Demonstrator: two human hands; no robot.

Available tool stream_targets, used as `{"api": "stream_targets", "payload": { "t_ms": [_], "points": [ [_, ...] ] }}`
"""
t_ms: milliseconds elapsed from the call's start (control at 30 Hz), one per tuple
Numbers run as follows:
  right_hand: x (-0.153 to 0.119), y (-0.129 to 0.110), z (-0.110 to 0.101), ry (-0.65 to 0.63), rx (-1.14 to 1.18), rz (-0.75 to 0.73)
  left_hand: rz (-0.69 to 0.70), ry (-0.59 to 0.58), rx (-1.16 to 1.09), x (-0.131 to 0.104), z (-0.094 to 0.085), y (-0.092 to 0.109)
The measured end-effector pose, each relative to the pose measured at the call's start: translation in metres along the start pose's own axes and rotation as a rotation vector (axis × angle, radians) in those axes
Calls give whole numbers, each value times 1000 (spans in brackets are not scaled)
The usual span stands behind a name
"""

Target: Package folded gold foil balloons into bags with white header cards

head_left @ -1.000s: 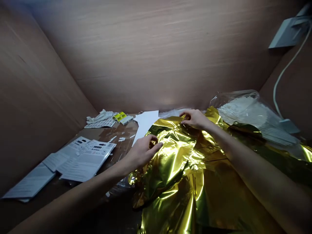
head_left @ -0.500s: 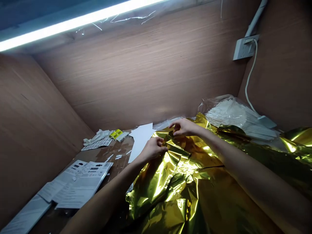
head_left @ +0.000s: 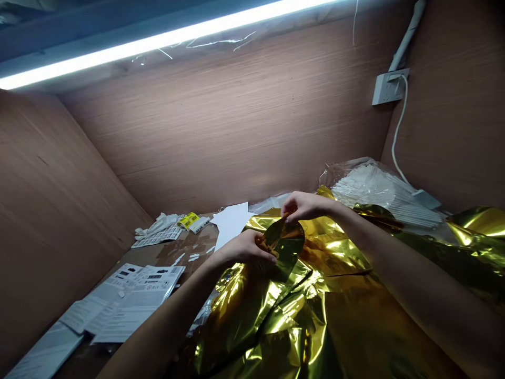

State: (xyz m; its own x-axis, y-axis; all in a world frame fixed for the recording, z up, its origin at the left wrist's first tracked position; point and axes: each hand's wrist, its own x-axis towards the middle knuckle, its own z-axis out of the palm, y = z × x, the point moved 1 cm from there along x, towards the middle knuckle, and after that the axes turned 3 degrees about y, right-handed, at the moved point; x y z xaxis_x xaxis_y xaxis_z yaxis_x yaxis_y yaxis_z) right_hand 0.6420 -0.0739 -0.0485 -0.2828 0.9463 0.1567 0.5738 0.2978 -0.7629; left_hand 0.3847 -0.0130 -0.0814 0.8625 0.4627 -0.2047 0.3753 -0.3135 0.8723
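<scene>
Shiny gold foil (head_left: 292, 310) lies crumpled over the middle and right of the work surface. My left hand (head_left: 250, 247) pinches a raised piece of the foil at its upper left part, thumb pointing right. Just to the right and a bit farther back, my right hand (head_left: 302, 206) grips the top edge of the same piece between thumb and fingers. A curved, dark-reflecting flap of foil stands up between the two hands. Behind my left hand lies a white paper star shape (head_left: 232, 223), partly covered by the foil.
Printed cards (head_left: 138, 300) are piled at the left. Farther back are a label sheet (head_left: 160, 235) and a yellow packet (head_left: 190, 221). A clear bag of white sticks (head_left: 386, 192) sits back right, beside a cable plugged into a wall socket (head_left: 389, 87). A lit tube (head_left: 165, 41) hangs above.
The foil between my hands has been lifted into a curved, upright flap. My left hand has moved slightly down, and my right hand has closed on the foil's edge. The view has shifted slightly.
</scene>
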Motion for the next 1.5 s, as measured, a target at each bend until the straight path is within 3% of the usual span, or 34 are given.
{"api": "stream_targets", "payload": {
  "t_ms": [100,200,267,400,467,567,633,733,767,933,1033,1133,1200,1267,1333,1433,1500],
  "points": [
    [-3,-13,1,-69,58,-23,-8,-33,39,-1,3,1],
    [-8,-28,-3,-56,117,-55,40,-21,24,-7,-3,12],
    [-13,-41,-10,-36,161,-89,163,83,-1,-17,-13,28],
    [-31,-79,-24,82,283,-189,495,418,2,-43,-34,62],
    [-41,-97,-27,99,323,-226,485,456,20,-51,-39,69],
    [-50,-110,-26,67,252,-223,348,478,29,-50,-38,66],
    [-50,-108,-24,4,162,-199,306,490,3,-46,-36,61],
    [-45,-98,-20,-191,47,-132,309,496,-10,-41,-33,59],
    [-43,-94,-20,-190,2,-120,323,487,4,-42,-33,60],
    [-35,-84,-22,225,-206,-259,393,344,119,-50,-30,70],
    [-31,-77,-21,234,35,-325,494,345,258,-56,-26,72],
    [-26,-68,-15,53,405,-320,661,372,428,-60,-22,74],
    [-23,-65,-9,-49,504,-284,713,374,495,-62,-20,75],
    [-19,-67,-4,-45,517,-277,703,365,507,-65,-21,76],
    [-18,-73,1,0,506,-294,692,330,373,-66,-23,77],
    [-20,-87,8,33,415,-312,660,262,-8,-67,-23,79],
    [-24,-98,13,77,276,-326,574,305,-150,-67,-18,82]
  ]
}}
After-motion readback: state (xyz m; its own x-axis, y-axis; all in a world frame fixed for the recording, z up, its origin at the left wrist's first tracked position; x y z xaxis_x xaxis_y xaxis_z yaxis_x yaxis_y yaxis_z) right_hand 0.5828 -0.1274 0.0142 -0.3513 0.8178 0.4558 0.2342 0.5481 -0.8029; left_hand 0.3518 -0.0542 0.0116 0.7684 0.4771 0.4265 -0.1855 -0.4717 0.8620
